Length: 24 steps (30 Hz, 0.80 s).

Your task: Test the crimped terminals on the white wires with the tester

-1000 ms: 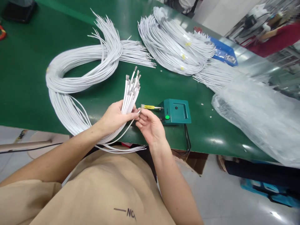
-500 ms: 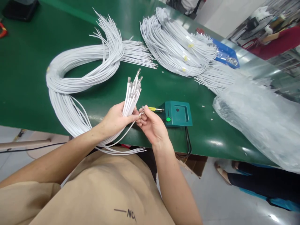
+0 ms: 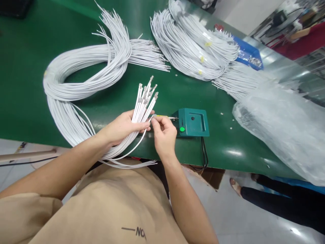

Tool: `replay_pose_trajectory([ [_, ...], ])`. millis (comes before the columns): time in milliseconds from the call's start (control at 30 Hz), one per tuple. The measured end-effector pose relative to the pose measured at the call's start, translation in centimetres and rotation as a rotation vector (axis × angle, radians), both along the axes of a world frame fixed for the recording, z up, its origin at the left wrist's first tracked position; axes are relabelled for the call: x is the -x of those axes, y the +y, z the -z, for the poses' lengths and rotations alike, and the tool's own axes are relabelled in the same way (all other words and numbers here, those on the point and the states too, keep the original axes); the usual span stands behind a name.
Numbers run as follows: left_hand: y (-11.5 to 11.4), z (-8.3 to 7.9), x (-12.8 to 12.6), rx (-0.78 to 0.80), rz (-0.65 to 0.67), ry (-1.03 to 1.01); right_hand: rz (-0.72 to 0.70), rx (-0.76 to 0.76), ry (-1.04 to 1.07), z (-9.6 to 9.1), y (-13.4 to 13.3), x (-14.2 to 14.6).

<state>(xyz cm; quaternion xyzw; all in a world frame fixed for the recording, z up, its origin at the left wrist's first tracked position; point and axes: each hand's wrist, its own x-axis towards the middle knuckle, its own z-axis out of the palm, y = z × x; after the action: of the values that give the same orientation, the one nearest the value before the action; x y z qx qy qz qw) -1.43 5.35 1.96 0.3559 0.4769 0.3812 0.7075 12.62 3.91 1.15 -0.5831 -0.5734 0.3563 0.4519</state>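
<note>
My left hand (image 3: 122,127) is closed around a bundle of white cables (image 3: 143,101) whose metal-tipped ends fan upward above the fingers. The cables trail down past my wrist and over the table's near edge. My right hand (image 3: 164,132) pinches the end of a single white cable (image 3: 144,133) pulled from the bundle, its tip close to a thin metal probe with a yellow band (image 3: 164,116). That probe sticks out of the left side of a small teal box (image 3: 193,122) with a green button.
A large coil of white cables (image 3: 76,73) lies on the green table (image 3: 30,61) at the left. Another cable heap (image 3: 193,51) lies at the back, beside a blue tray (image 3: 247,54). A clear plastic bag (image 3: 281,125) covers the right. Someone's foot (image 3: 236,186) shows below.
My right hand has turned and lifted a little, bringing the single cable's tip closer to the probe. The bundle in my left hand has tilted slightly to the right.
</note>
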Motion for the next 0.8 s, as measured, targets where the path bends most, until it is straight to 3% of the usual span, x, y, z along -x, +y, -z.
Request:
replay_pose_trajectory([
  [133,1.0,0.1,-0.1,0.095,0.058,-0.1,-0.067,-0.341,-0.625,0.6,0.3,-0.6],
  [233,1.6,0.4,-0.5,0.072,0.043,-0.087,-0.199,-0.392,-0.859,-0.1,1.1,-2.0],
  [367,1.9,1.0,-1.0,0.015,0.007,-0.005,-0.244,-0.308,-0.985,-1.4,3.0,-4.4],
  [500,2.2,1.6,-1.2,-0.043,0.009,0.065,-0.358,-0.206,-1.087,-1.7,4.3,-5.8],
  [800,2.7,1.8,-1.5,-0.047,-0.015,0.207,-0.393,-0.195,-1.013,-1.3,4.8,-6.0],
])
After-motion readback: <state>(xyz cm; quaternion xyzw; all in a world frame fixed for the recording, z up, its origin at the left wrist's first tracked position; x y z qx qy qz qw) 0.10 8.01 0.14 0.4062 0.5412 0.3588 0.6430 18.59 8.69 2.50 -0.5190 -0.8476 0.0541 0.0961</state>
